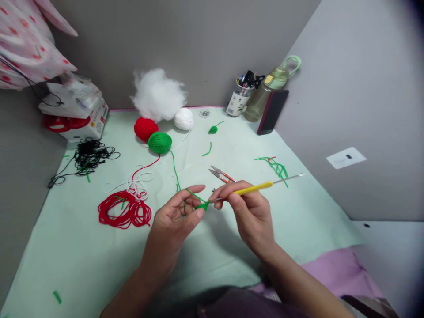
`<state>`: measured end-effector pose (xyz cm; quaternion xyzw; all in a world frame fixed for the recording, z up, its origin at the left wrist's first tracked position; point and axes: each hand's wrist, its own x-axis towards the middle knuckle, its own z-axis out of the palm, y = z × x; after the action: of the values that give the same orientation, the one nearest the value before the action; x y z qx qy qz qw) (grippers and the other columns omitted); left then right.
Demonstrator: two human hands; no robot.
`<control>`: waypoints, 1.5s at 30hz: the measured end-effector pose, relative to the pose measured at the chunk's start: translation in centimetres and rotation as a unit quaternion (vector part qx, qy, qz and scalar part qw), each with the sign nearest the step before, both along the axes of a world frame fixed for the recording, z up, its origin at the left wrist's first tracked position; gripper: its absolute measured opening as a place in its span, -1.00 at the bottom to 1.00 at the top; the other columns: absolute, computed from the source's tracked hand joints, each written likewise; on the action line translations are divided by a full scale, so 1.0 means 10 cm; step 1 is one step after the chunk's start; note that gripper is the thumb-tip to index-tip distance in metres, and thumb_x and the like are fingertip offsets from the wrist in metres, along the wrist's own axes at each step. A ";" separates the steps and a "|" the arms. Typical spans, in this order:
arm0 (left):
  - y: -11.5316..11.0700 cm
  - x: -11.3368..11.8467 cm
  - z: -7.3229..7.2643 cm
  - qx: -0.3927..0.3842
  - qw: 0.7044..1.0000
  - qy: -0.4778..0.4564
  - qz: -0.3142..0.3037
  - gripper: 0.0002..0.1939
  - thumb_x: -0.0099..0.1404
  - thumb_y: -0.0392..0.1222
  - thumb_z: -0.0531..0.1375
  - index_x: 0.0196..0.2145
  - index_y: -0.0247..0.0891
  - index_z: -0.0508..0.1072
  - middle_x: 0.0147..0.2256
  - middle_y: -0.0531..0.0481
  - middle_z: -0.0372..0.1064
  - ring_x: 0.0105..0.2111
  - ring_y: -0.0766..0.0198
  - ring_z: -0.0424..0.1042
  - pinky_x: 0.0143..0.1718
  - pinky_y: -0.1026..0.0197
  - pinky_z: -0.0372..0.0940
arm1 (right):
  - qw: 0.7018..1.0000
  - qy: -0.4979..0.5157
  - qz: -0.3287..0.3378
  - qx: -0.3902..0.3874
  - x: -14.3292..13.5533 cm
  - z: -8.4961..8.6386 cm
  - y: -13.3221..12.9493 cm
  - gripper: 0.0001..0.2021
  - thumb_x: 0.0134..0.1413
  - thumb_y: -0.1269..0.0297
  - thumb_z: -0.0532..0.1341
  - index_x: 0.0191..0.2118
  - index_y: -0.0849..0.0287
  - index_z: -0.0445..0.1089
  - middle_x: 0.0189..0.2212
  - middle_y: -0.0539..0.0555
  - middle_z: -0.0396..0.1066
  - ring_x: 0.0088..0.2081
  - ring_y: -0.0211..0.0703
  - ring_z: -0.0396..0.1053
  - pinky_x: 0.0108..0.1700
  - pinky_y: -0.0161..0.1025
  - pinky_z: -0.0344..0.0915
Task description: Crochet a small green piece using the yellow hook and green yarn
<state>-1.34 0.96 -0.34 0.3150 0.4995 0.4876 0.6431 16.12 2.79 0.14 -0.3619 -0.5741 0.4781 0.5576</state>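
Note:
My left hand (179,216) pinches a small piece of green crochet work (202,206) between thumb and fingers. Green yarn runs over its raised index finger and back to the green yarn ball (160,142). In my right hand (250,212) is a crochet hook (255,189) with a yellow handle, held like a pen. The hook's near tip meets the green piece; its other metal end points to the right. Just behind my right fingers lie thread snips (222,174) with orange handles, partly hidden by the hand.
Red (145,129) and white yarn balls (183,119) sit before white stuffing (159,95). Loose red yarn (115,210) and tangled black yarn (89,157) lie left. Green scraps (278,168) are at right. A pen cup (239,99), bottle (265,95) and phone (273,112) stand at the back.

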 end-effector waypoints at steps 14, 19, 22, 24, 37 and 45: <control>-0.06 0.02 0.02 0.112 0.965 0.238 0.022 -0.64 0.24 -0.30 0.33 0.00 -0.08 0.64 -0.45 0.17 0.31 -0.42 0.38 0.33 -0.24 0.34 0.32 | 0.954 -0.211 0.030 0.209 0.05 0.08 0.03 -0.83 0.44 0.45 0.12 -0.08 0.11 0.45 -0.26 0.10 0.57 -0.19 -0.12 0.54 -0.12 -0.14 0.49; -0.05 0.05 0.02 0.155 0.952 0.257 0.050 -0.64 0.19 -0.33 0.35 -0.05 -0.10 0.66 -0.36 0.14 0.42 -0.47 0.42 0.33 -0.25 0.32 0.34 | 0.902 -0.296 -0.014 0.314 0.04 -0.05 -0.03 -0.79 0.41 0.48 0.12 0.01 0.20 0.46 -0.21 0.19 0.58 -0.23 -0.09 0.52 -0.20 -0.14 0.48; -0.04 0.08 0.03 0.054 0.991 0.108 0.048 -0.45 0.17 -0.28 0.42 0.14 -0.07 0.57 -0.34 0.14 0.42 -0.40 0.40 0.37 -0.25 0.34 0.35 | 0.885 -0.327 -0.034 0.331 0.05 -0.19 -0.05 -0.71 0.37 0.46 0.20 0.07 0.01 0.52 -0.15 0.11 0.61 -0.22 -0.11 0.55 -0.21 -0.20 0.52; -0.04 0.11 0.06 -0.016 0.999 -0.036 0.022 -0.34 0.21 -0.19 0.45 0.25 -0.06 0.47 -0.30 0.12 0.43 -0.35 0.38 0.41 -0.24 0.34 0.35 | 0.881 -0.326 -0.037 0.342 0.05 -0.24 -0.05 -0.65 0.31 0.49 0.26 0.06 -0.12 0.55 -0.14 0.06 0.62 -0.19 -0.09 0.58 -0.18 -0.20 0.55; -0.02 0.06 0.10 -0.044 0.988 -0.147 -0.015 -0.60 0.23 -0.23 0.44 0.05 -0.13 0.66 -0.33 0.08 0.48 -0.32 0.40 0.39 -0.19 0.36 0.30 | 0.998 -0.026 -0.016 0.062 -0.08 0.01 -0.01 -0.85 0.38 0.32 0.27 -0.13 0.06 0.64 -0.27 0.08 0.62 -0.25 -0.13 0.54 -0.21 -0.17 0.52; 0.00 0.11 0.10 -0.072 0.980 -0.187 0.008 -0.52 0.15 -0.19 0.51 0.05 -0.14 0.65 -0.52 0.19 0.31 -0.46 0.44 0.30 -0.23 0.36 0.31 | 0.921 -0.268 -0.080 0.270 -0.04 -0.05 -0.11 -0.66 0.32 0.51 0.27 0.08 -0.02 0.59 -0.06 0.14 0.63 -0.09 -0.03 0.58 -0.09 -0.05 0.54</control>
<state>-0.25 1.00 0.63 0.1668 0.4064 0.5060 0.7423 15.73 1.66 -0.39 -0.3569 -0.7785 0.1437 0.4958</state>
